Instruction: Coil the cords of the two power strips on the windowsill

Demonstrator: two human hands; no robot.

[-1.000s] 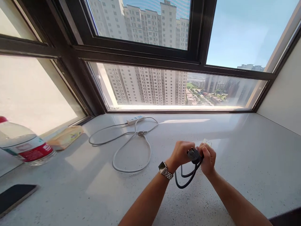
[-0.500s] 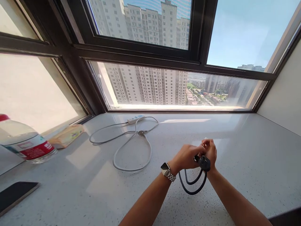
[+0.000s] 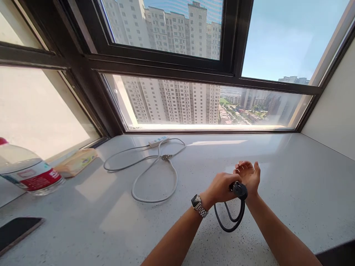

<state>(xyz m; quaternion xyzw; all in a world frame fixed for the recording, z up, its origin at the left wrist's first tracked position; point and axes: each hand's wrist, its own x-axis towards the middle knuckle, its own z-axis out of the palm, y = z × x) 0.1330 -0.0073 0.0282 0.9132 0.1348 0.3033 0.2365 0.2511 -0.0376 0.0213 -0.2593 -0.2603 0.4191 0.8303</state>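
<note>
I can see the person's left hand (image 3: 223, 187) grasping a black cord (image 3: 243, 210) just behind its dark plug (image 3: 240, 190), though some of those fingertips are hidden from me. The cord is held up over the pale counter (image 3: 291, 177), well to the right of the power strip (image 3: 159, 141) and nearer the person, its slack hanging in a rounded loop. The right hand (image 3: 252, 180) is a little farther right of the strip, palm turned up, fingers loosely bent and gripping nothing that I can make out. A watch (image 3: 196, 201) with a metal band sits on the left wrist. A grey cable (image 3: 155, 201) lies in wide loops to the left of the strip and in front of it, with a round plug (image 3: 165, 157) just in front. To the strip's left are a soft packet (image 3: 76, 163) and, farther out, a bottle (image 3: 30, 173); a phone (image 3: 18, 231) lies left of it too, nearer the person. Behind the strip rises a dark window frame (image 3: 166, 70)
</note>
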